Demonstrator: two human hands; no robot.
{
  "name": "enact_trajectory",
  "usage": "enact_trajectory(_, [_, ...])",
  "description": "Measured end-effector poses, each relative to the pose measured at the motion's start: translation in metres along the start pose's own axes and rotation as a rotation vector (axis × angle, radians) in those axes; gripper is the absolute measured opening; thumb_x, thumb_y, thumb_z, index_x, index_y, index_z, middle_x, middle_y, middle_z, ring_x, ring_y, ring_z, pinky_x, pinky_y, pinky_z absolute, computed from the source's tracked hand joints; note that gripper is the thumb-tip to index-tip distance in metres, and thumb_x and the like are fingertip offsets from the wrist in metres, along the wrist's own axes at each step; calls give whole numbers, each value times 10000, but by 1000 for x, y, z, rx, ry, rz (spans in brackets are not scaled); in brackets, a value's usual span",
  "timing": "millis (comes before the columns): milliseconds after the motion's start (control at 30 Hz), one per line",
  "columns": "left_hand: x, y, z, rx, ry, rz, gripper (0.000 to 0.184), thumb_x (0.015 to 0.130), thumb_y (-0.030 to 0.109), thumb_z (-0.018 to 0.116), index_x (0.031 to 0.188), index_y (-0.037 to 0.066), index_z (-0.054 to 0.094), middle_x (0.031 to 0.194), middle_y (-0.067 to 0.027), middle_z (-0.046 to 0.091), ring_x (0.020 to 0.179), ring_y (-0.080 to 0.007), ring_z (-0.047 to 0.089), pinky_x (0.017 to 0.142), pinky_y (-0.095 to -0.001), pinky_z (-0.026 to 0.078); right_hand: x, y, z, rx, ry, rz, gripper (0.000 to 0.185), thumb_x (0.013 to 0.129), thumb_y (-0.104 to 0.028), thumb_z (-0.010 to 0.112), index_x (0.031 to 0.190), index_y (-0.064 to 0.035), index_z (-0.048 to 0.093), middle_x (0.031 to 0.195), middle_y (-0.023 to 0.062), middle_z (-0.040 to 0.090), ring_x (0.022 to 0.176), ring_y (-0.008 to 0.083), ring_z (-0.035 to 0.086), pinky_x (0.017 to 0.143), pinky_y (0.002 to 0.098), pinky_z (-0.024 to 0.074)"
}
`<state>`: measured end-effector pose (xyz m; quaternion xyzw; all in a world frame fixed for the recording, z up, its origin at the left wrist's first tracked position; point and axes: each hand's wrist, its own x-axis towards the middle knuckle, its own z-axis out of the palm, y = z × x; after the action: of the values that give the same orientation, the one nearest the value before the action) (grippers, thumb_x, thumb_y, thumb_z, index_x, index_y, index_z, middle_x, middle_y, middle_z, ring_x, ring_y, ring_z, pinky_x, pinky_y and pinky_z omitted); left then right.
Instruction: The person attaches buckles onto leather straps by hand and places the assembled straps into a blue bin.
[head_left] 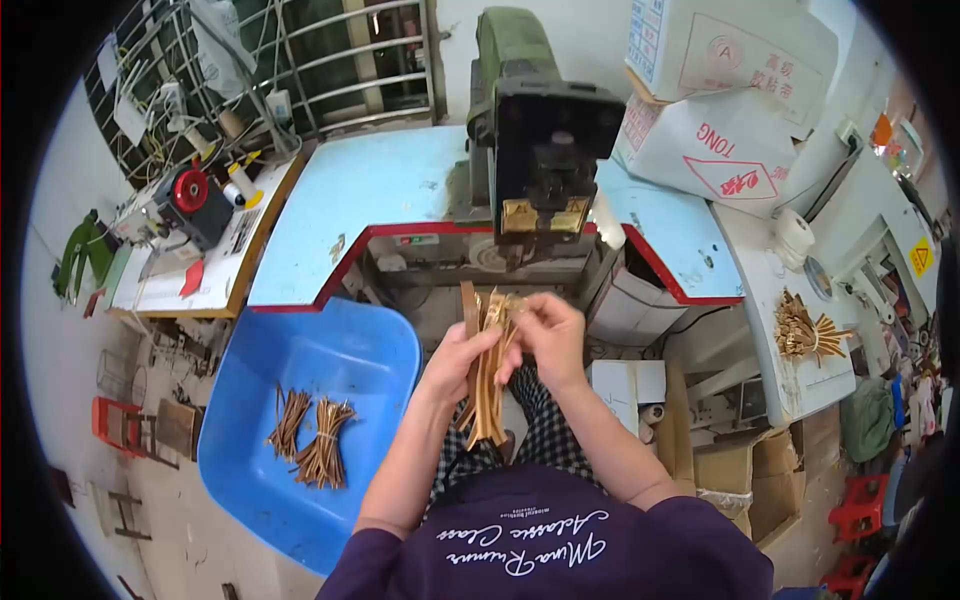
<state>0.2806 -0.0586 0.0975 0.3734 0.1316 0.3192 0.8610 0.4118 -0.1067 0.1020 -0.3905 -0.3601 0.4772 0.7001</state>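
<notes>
Over my lap, my left hand is closed around a bundle of thin brown and tan strips, which look like leather straps. The strips hang down between my knees, with their upper ends sticking out above my thumb. At those upper ends my right hand has its fingers pinched together on a shiny gold-coloured strip end. Exactly how many strips the right fingers hold is hidden. To the left, a blue plastic tub contains two tied bundles of similar brown strips.
A green and black press-like machine stands ahead on a light-blue table with a red edge. A sewing machine is at left. Another strip bundle lies on the right-hand table, above cardboard boxes. White cartons sit behind.
</notes>
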Motion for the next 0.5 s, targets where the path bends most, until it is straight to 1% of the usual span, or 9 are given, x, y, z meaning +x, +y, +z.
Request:
enact_trajectory(33, [1,-1,5,56,47,23,140,875,60,492,927,-55,553,725,-150,619,497,-154,552,446,-206,452,0,0,-1,70,101,-23,55,855,-26,535,851,29,541,607,97,522,365,166,448,285,316,426])
enact_trajectory(100, [6,-4,10,90,82,49,132,870,50,495,924,-56,553,737,-147,619,522,-155,560,472,-206,461,2,-5,-1,184,173,-21,76,834,-8,557,790,53,547,582,87,509,364,156,447,280,280,400])
enact_trajectory(133, [8,-7,13,87,101,40,132,870,50,495,924,-56,553,737,-147,619,522,-155,560,472,-206,461,2,-7,-1,191,175,-1,76,834,-8,557,790,53,547,582,87,509,364,156,447,280,280,400])
enact_trajectory(200, [11,-13,16,77,167,95,127,871,49,496,917,-52,556,731,-137,620,517,-151,555,477,-205,460,2,-7,-2,308,219,-104,93,833,-8,560,759,47,547,579,78,499,381,135,437,284,265,393])
enact_trajectory(233, [10,-14,16,77,179,84,127,871,49,496,917,-52,556,731,-137,620,517,-151,555,477,-205,460,2,-6,-1,315,226,-91,93,833,-8,560,759,47,547,579,78,499,381,135,437,284,265,393])
enact_trajectory(367, [12,-20,18,199,218,178,110,856,30,524,919,-52,561,729,-159,624,528,-182,572,493,-232,482,0,-11,-2,84,303,-164,67,823,-5,574,777,42,557,585,74,505,398,117,436,308,248,394])
enact_trajectory(400, [14,-20,19,198,217,170,110,856,30,524,919,-52,561,729,-159,624,528,-182,572,493,-232,482,0,-10,-4,84,310,-161,67,823,-5,574,777,42,557,585,74,505,398,117,436,308,248,394])
enact_trajectory(500, [16,-21,18,181,246,152,102,854,25,533,916,-48,567,728,-150,626,553,-181,582,515,-231,487,0,-6,-14,78,172,-141,69,816,-14,597,767,23,563,606,62,523,430,106,434,363,226,384])
